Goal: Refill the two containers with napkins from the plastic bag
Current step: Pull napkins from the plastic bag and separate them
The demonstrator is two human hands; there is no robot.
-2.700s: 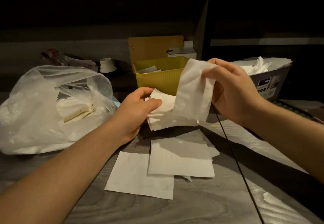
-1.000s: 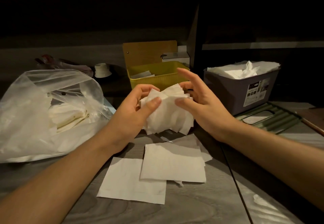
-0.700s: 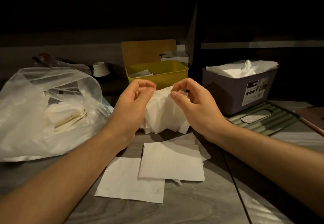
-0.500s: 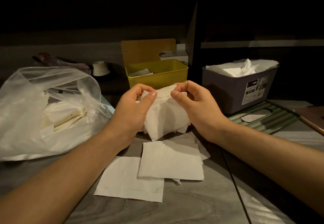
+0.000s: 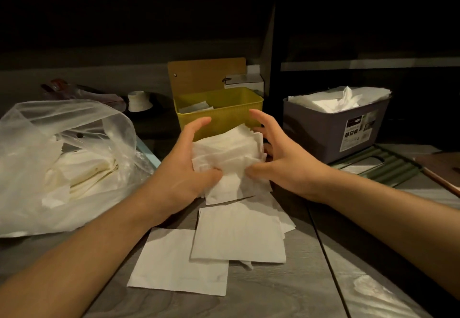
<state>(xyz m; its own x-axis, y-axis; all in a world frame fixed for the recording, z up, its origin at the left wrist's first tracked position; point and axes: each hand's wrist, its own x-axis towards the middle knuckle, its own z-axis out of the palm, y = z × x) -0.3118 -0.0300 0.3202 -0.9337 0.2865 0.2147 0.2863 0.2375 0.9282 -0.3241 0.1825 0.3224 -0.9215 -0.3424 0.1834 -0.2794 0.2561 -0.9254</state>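
Since 0.5 s ago both hands dropped lower w/ the napkin stack [image 5: 227,154], index fingers now spread off it. Left hand [image 5: 185,168] and right hand [image 5: 281,162] clamp the stack btwn them by the thumbs, just in front of the yellow container [image 5: 224,115]. 2 containers: yellow one nearly empty, grey container [image 5: 331,130] heaped full. 1 plastic bag [image 5: 62,163] at left, napkins inside blurred, can't count. Loose napkins [image 5: 224,240] on the table [image 5: 286,292]: 2 clear sheets, more hidden under the stack. Background too dark to read.
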